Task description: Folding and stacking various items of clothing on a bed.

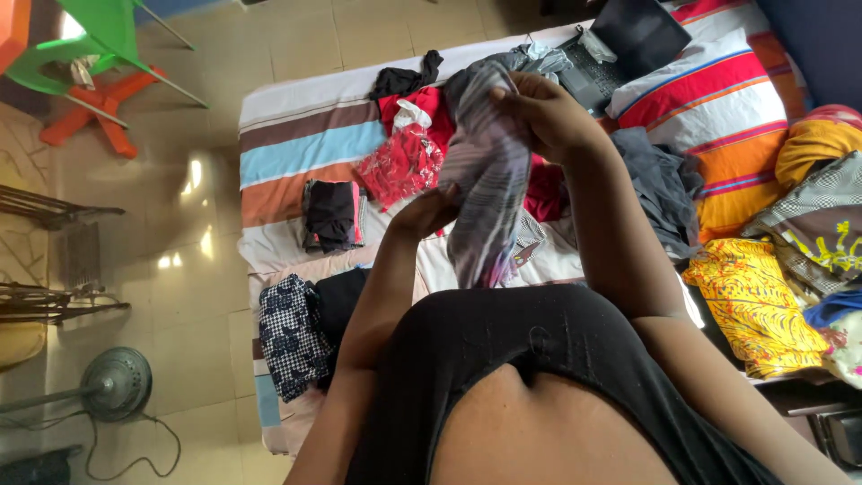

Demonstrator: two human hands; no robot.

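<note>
I hold a grey-and-white striped garment (489,180) up in front of me over a bed with a striped sheet (296,144). My right hand (548,112) grips its top edge, fingers closed on the cloth. Lower down, my left hand (426,211) is pressed into the hanging fabric, partly hidden by it. Behind the garment lie a red patterned cloth (404,162) and a black cloth (404,79).
Folded dark clothes (332,214) and a black-and-white checked garment (289,334) sit on the bed's near left. A laptop (620,45), striped pillow (709,99), grey clothes (660,184) and yellow fabrics (754,305) lie right. Green chair (85,45) and fan (112,384) stand on the tiled floor.
</note>
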